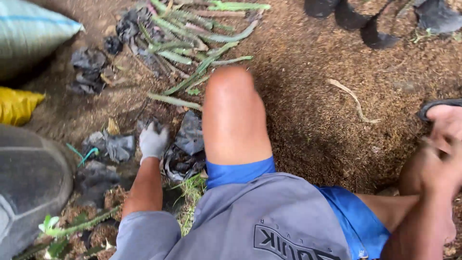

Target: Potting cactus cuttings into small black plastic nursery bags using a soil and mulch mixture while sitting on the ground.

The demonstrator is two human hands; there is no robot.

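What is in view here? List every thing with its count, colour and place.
cactus cuttings: a pile, count unclear, green, top centre on the soil
black plastic bags: several, crumpled, by the gloved hand and upper left
sack: one, pale with blue stripe, top left corner
yellow bag: one, left edge
grey bulky object: one, lower left, kind unclear
potted cutting: one, green, bottom left
dry stick: one, tan, right of centre
dark footwear: top right, another person's
sandal: one, black, right edge
left hand: grey glove, on the bags
right hand: bare, blurred, right edge
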